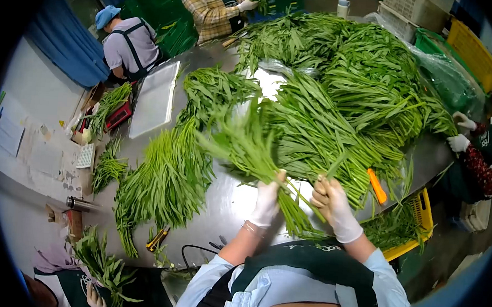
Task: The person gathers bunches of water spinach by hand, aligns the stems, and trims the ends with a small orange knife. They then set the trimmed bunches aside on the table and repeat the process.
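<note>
My left hand [268, 202], in a white glove, is wrapped round a bunch of water spinach [252, 148]. The bunch's leaves fan up and to the left, slightly blurred, and its stems poke out below toward my apron. To the right, my right hand [334, 208], also gloved, is closed, fingers pinched. A single leafy stalk [336, 164] sticks up from its fingers. Just beyond both hands lies a large pile of water spinach [322, 124] on the metal table [219, 208]. An orange-handled knife [376, 186] rests at the pile's right edge.
More greens [170, 171] lie to the left, near a yellow cutter [157, 239] and a clear plastic sheet [155, 98]. A yellow basket [422, 214] of greens stands below the table's right edge. Co-workers stand around: a plaid sleeve [202, 8], gloved hands [459, 134] and a person holding greens lower left.
</note>
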### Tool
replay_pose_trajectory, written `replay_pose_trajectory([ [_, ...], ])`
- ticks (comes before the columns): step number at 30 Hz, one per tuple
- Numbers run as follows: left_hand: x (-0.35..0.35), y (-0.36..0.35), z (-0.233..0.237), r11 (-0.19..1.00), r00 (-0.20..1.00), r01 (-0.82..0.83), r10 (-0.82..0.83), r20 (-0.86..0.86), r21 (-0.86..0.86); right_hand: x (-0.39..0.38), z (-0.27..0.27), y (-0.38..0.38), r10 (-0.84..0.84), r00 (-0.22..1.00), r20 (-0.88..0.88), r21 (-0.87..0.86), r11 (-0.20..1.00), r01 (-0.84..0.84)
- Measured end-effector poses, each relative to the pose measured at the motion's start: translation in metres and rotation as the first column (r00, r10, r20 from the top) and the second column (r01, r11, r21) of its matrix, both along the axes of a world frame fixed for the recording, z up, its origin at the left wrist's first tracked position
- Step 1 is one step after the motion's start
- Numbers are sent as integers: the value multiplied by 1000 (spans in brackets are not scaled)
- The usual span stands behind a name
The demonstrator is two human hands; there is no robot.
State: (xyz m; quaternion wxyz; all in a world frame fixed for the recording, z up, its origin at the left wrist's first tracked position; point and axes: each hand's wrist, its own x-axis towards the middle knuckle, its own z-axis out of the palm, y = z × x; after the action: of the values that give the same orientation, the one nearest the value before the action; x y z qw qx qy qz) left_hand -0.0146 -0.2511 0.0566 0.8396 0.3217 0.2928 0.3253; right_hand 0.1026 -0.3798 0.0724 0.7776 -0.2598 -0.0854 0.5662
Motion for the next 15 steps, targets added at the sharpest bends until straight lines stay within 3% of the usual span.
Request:
replay_pose_trajectory([
  [1,-2,10,-6,1000,999,-13,14,49,-28,3,8,-13,23,995,101,-69,998,-16],
  [3,-5,17,-6,998,998,-63,63,-30,7,12,16,-28,89,940,329,-230,973,-12],
  [4,-6,15,-1,996,994,-81,82,-74,26,10,17,-26,100,820,564,-267,961,66],
  [6,1,2,6,996,992,-61,68,-107,68,1,28,-17,146,412,899,-262,935,241],
  [7,4,-4,3,997,995,-37,44,-89,74,-2,31,-11,237,140,961,-272,900,340],
  [8,5,-10,0,996,997,-14,20,-70,83,-8,42,-6,166,-83,983,-128,931,343],
  [10,8,-17,3,998,1000,-20,18,20,62,-8,11,4,207,-132,969,-151,927,343],
  [11,7,-17,4,1000,999,-22,22,39,-10,-6,-1,5,151,-64,987,-122,937,328],
  [13,4,-16,13,990,996,4,9,89,-144,-6,-25,1,-4,426,905,-155,928,338],
  [14,3,-14,17,979,992,35,-10,124,-202,-6,-32,1,-81,637,766,-180,925,334],
  [15,1,-12,18,963,987,70,-29,158,-260,-11,-15,0,-257,841,476,-39,949,313],
])
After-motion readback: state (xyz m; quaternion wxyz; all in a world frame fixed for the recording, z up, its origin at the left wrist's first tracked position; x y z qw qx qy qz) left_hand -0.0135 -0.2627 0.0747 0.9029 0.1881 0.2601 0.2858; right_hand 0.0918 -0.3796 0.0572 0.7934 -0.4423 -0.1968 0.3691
